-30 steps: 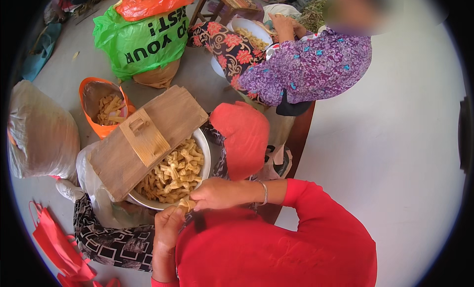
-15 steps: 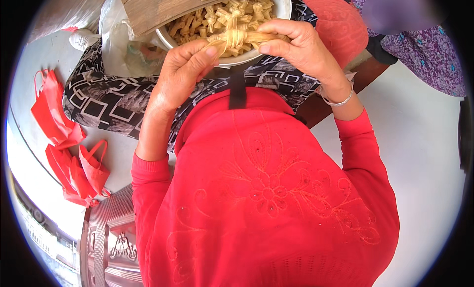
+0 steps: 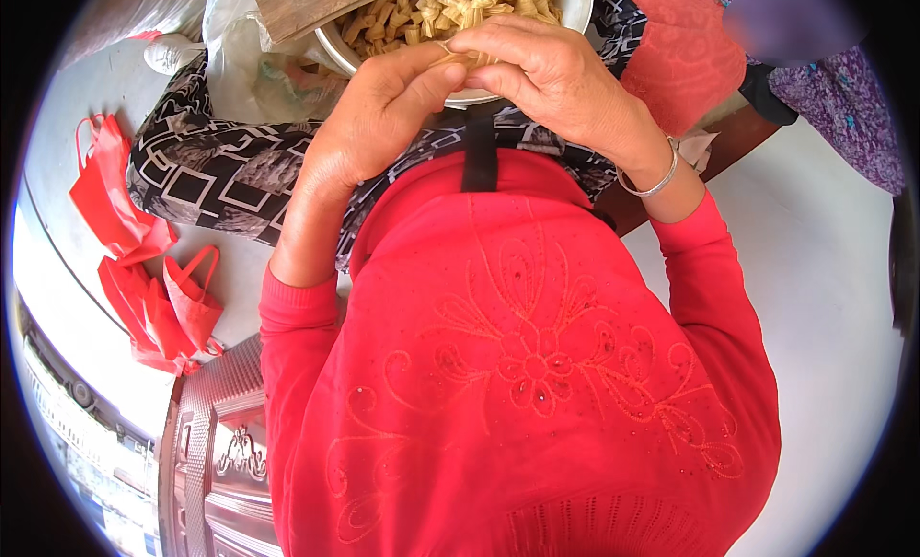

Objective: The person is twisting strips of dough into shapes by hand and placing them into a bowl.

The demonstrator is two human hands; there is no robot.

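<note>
Between my two hands is a straw-yellow knotted strip (image 3: 477,62), mostly covered by fingers. My left hand (image 3: 395,104) pinches its left part between thumb and fingers. My right hand (image 3: 561,82), with a silver bangle (image 3: 659,174) at its wrist, curls over the top with thumb and forefinger closed on it. The fingertips of both hands almost meet. Just beyond them is a white bowl (image 3: 333,51) heaped with similar yellow knotted pieces (image 3: 414,14).
A brown wooden board (image 3: 321,1) overlaps the bowl's far left rim. Beside it is a clear plastic bag (image 3: 235,78). Red bags (image 3: 110,197) lie on the floor at left. Another person's purple patterned clothing (image 3: 839,106) and a red cloth (image 3: 682,63) are at right.
My hands have drawn together, and the right one has turned inward over the knotted strip, which was stretched between them before. The whole view has shifted slightly.
</note>
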